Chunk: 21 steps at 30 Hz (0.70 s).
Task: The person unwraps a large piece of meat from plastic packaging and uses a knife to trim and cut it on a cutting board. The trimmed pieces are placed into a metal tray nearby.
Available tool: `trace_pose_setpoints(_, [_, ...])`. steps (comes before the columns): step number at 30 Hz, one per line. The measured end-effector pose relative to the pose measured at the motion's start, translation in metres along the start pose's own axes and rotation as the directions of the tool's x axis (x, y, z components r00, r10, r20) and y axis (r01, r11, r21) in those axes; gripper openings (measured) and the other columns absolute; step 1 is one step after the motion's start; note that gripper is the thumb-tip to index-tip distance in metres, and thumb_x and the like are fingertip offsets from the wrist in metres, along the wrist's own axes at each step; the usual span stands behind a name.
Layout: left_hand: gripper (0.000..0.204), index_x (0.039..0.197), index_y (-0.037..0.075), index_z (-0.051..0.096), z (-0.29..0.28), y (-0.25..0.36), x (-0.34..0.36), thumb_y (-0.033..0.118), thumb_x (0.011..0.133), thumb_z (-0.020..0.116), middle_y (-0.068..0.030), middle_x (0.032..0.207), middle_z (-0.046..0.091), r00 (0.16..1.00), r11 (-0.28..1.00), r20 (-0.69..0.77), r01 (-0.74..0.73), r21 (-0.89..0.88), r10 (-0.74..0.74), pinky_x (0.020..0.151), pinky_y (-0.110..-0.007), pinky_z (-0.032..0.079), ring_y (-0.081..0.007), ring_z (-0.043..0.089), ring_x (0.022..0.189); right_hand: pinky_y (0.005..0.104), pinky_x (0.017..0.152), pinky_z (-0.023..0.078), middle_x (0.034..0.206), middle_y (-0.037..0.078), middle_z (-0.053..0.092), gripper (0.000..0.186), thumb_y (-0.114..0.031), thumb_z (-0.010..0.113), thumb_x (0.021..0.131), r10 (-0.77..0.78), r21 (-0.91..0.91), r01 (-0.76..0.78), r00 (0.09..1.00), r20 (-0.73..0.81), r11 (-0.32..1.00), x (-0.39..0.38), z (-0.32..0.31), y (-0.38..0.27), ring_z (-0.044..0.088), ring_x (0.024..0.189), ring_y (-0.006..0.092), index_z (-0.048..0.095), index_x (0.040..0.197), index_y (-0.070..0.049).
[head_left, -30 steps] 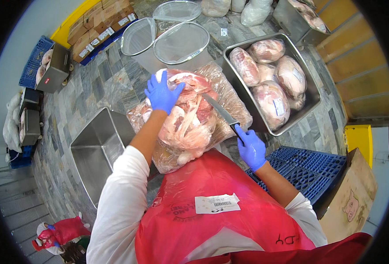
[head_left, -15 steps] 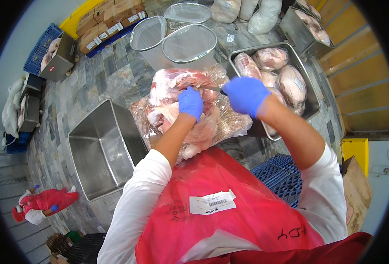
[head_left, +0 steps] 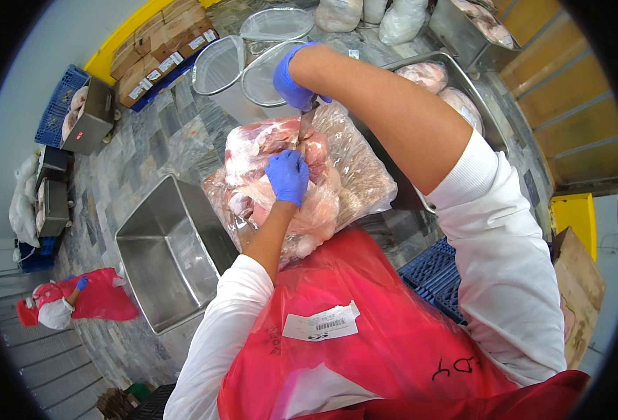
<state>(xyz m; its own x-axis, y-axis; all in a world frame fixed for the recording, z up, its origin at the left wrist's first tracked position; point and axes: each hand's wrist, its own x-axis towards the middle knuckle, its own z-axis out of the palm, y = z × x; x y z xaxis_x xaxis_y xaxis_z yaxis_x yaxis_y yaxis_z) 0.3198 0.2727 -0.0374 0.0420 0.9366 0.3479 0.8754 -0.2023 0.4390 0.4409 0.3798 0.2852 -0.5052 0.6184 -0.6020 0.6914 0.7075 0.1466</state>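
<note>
A large piece of raw pink meat (head_left: 249, 154) rests on crumpled clear plastic (head_left: 365, 168) in front of me. My left hand (head_left: 286, 176), in a blue glove, has its fingers curled onto the middle of the meat, gripping it. Raised beyond the meat, my right hand (head_left: 295, 78), also gloved, holds a knife (head_left: 304, 120) with the blade angled down into the meat just above my left fingers.
An empty steel tub (head_left: 155, 280) sits at left; another with wrapped meat (head_left: 422, 73) is partly behind my right arm. Clear lidless bins (head_left: 218, 70), stacked boxes (head_left: 148, 73), loaded carts (head_left: 81, 126) and blue pallets (head_left: 428, 273) surround me. A co-worker (head_left: 95, 301) in red stands lower left.
My right hand has swung up to the far side of the meat, tipping the knife downward. My left hand has moved down from the meat's top to grip its middle.
</note>
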Motion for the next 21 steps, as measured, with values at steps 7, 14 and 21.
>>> trace_pose_setpoints(7, [0.025,0.096,0.01,0.073,0.003,-0.016,0.006,0.033,0.088,0.066,-0.0128,0.099,0.07,0.982,0.986,0.117,0.139,0.087,-0.149,0.086,-0.054,0.046,-0.0388,0.062,0.1,0.0464,0.076,0.059,0.101,0.015,0.077,0.022,-0.02,0.062,0.09,0.11,0.186,-0.065,0.963,-0.248,0.98,-0.029,0.074,0.016,0.074,0.089,0.0351,0.079,0.1,-0.01])
trace_pose_setpoints(14, [0.043,0.097,0.007,0.077,-0.019,0.036,0.05,0.047,0.087,0.068,-0.0199,0.097,0.076,0.883,0.903,0.318,0.22,0.368,-0.345,0.089,-0.05,0.055,-0.0402,0.072,0.097,0.0505,0.077,0.057,0.096,0.016,0.074,0.031,-0.025,0.063,0.093,0.342,0.492,-0.122,0.856,-0.387,0.862,-0.102,0.225,0.018,0.072,0.088,0.0368,0.073,0.123,-0.023])
trace_pose_setpoints(21, [0.03,0.097,0.006,0.078,-0.008,0.019,0.059,0.031,0.091,0.063,-0.024,0.101,0.075,0.838,0.899,0.395,0.229,0.373,-0.377,0.087,-0.049,0.055,-0.0421,0.073,0.096,0.0496,0.073,0.057,0.093,0.014,0.071,0.035,-0.025,0.063,0.094,0.396,0.562,-0.093,0.803,-0.446,0.822,-0.103,0.261,0.012,0.071,0.084,0.036,0.072,0.127,-0.028])
